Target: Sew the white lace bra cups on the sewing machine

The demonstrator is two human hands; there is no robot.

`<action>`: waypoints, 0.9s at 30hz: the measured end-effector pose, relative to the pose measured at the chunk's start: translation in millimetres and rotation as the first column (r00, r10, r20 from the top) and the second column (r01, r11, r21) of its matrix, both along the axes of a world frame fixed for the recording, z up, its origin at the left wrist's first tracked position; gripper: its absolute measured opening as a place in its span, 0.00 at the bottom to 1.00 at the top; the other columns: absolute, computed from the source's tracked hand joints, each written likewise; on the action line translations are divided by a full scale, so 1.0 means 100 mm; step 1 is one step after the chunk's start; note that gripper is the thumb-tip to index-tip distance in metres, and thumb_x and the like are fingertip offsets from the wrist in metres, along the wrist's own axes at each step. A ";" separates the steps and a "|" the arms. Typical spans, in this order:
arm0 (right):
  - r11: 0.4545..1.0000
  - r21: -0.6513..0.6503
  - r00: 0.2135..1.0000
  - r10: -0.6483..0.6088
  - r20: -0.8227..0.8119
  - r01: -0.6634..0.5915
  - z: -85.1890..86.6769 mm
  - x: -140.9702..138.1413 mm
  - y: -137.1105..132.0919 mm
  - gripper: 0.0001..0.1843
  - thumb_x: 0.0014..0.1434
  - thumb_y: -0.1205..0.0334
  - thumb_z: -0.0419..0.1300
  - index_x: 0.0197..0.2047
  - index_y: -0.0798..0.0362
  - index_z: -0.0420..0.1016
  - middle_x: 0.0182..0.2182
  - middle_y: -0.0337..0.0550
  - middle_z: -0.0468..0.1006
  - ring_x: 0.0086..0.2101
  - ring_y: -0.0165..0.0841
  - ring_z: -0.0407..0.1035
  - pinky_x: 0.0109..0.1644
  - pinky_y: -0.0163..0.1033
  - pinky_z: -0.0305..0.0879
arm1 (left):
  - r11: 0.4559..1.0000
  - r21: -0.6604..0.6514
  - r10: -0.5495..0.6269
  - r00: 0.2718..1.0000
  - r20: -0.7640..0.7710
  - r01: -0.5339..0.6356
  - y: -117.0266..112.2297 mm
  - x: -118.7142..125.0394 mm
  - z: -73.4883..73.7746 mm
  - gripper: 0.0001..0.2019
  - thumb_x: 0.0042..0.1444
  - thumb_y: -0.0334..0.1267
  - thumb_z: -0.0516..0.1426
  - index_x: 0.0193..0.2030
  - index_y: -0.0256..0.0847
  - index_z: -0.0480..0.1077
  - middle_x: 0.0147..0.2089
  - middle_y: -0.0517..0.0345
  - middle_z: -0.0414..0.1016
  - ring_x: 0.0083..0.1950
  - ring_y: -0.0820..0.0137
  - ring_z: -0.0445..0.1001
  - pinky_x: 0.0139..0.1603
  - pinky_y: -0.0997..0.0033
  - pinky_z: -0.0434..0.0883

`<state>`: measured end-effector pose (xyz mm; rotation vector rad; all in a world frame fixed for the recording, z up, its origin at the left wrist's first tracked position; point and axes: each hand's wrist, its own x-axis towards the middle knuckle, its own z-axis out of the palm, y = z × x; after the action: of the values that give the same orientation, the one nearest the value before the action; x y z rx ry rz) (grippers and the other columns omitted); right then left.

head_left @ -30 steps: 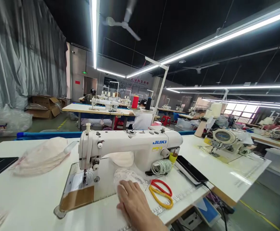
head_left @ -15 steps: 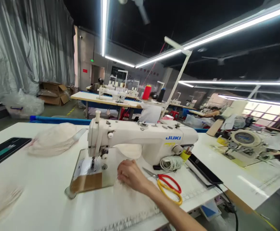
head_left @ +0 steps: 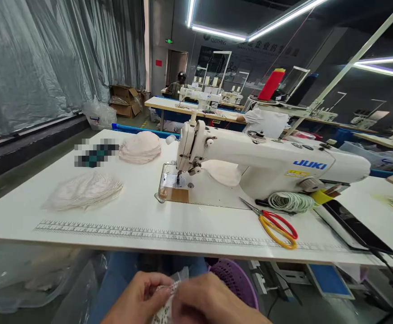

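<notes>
In front of the table edge, low in the view, my left hand (head_left: 142,297) pinches a white lace-like piece (head_left: 165,310). My right hand (head_left: 210,294) is closed on the same piece from the other side, its fingertips partly hidden. Beyond the hands stands a white sewing machine (head_left: 250,150), with a pale fabric piece (head_left: 223,172) lying on its bed under the arm. Scissors (head_left: 272,225) with red and yellow handles rest on the table, right of the needle area.
Two stacks of pale fabric, a near stack (head_left: 85,191) and a far stack (head_left: 140,147), lie on the white table (head_left: 142,222). Coiled cord (head_left: 291,202) and a black device (head_left: 358,225) sit at right. A purple basket (head_left: 235,279) is below. Co-workers sit farther back.
The view has tilted down and swung left. My right hand has left the machine bed and come down before the table edge. My left hand has come into view, and both hold the lace-like piece.
</notes>
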<state>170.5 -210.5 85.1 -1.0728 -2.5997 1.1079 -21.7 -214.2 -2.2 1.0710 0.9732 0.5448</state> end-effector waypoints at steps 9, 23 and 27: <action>0.966 -0.129 0.971 -0.233 -0.048 0.225 -0.44 -0.16 -0.03 0.03 0.60 0.61 0.61 0.36 0.51 0.74 0.30 0.36 0.76 0.33 0.30 0.69 0.38 0.30 0.60 | 0.957 -0.249 -0.056 0.934 0.353 0.151 -0.12 -0.09 0.31 0.15 0.41 0.38 0.60 0.38 0.35 0.76 0.31 0.57 0.67 0.29 0.71 0.59 0.31 0.75 0.56; 0.941 -0.249 0.971 -0.239 -0.013 0.228 -0.57 -0.07 0.03 0.09 0.54 0.58 0.67 0.37 0.50 0.73 0.27 0.32 0.75 0.32 0.30 0.69 0.36 0.30 0.58 | 0.971 -0.160 -0.152 0.976 0.159 0.178 -0.18 -0.06 0.04 0.28 0.44 0.62 0.62 0.33 0.34 0.68 0.27 0.64 0.55 0.28 0.76 0.49 0.27 0.77 0.48; 0.898 -0.406 0.968 -0.228 -0.105 0.168 -0.64 0.07 0.01 0.14 0.47 0.58 0.72 0.36 0.50 0.74 0.30 0.32 0.77 0.35 0.30 0.69 0.41 0.31 0.59 | 0.943 -0.249 -0.185 0.969 0.165 0.223 -0.17 -0.15 0.15 0.29 0.42 0.60 0.64 0.38 0.34 0.74 0.27 0.63 0.60 0.28 0.76 0.52 0.28 0.77 0.49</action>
<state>177.1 -209.7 21.4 -1.2384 -2.1428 1.6326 -36.7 -231.3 12.6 0.8676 0.7756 0.3031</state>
